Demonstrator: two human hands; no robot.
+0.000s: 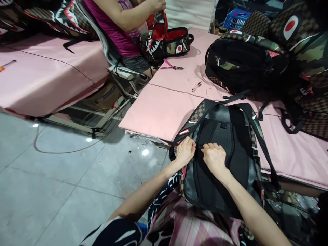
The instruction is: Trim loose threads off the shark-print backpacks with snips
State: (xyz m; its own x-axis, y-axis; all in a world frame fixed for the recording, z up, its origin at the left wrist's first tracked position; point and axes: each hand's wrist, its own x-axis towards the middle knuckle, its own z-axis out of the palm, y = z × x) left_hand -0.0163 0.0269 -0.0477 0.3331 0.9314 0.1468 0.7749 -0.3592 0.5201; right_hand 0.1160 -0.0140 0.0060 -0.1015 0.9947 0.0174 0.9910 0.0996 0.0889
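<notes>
A black backpack (214, 184) with brown checkered and camouflage trim lies back side up, across my lap and the table edge. Its padded back panel faces me, and the shoulder straps (265, 150) spread to both sides. My left hand (186, 151) is closed at the left side of the back panel, beside the left strap. Just right of it, my right hand (214, 157) is closed in a pinch over the panel. A small dark thing shows between the two hands; its kind is too small to tell.
Thread snips (176, 67) with a pink handle and a pen (196, 86) lie on the pink-covered table (153, 106). More backpacks (246, 61) are piled at the right. Across the table, a seated person (120, 30) handles an opened shark-mouth backpack (176, 44).
</notes>
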